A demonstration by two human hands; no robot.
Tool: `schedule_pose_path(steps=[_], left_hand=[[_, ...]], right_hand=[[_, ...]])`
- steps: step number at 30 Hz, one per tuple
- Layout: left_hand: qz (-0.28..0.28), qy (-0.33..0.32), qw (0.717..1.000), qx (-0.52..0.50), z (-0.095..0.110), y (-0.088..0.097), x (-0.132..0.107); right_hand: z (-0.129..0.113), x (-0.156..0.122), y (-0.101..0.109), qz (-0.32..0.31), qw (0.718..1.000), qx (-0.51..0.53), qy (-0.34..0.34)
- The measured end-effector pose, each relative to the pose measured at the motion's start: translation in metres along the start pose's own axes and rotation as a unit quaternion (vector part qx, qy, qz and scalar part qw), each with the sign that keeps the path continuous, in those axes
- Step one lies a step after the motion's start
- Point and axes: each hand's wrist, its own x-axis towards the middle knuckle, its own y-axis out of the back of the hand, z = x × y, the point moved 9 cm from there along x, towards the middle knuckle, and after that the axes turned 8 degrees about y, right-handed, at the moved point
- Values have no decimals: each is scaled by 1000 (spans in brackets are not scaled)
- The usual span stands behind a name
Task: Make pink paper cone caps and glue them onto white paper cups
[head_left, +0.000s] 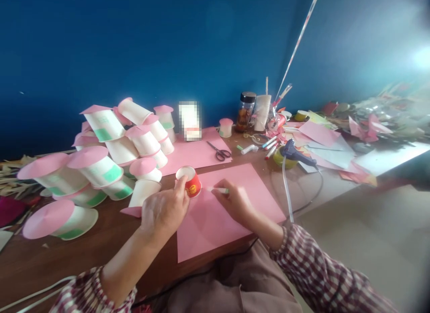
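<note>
My left hand grips a red paper cup with yellow markings, its pale round end facing up. The cup is at the upper left part of a pink paper sheet; whether it touches the sheet is hard to tell. To its right, my right hand is closed around a white marker with a green end, held low over the same sheet. The marker's tip points left toward the cup, with a small space between them. Behind them, black scissors rest on a second pink sheet.
Several white cups with pink cone tops are heaped on the left. A glue gun with a cord stands at the right, near loose markers. Paper scraps, a dark-lidded jar and a blue wall are farther back.
</note>
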Motion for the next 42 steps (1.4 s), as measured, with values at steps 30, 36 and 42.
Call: schedule_pose_path(steps=[30,36,42], left_hand=[[-158,-97,982,38,-3,20,18],[-168,-109,978,55,-3,15,18],[-173,-109,976,75,-4,8,17]], right_hand=[[-110,-38,-80,-132,878,-278,365],[-107,-31,-95,-115,870,-319,358],[-101,-27,-97,-121,873,-321,348]])
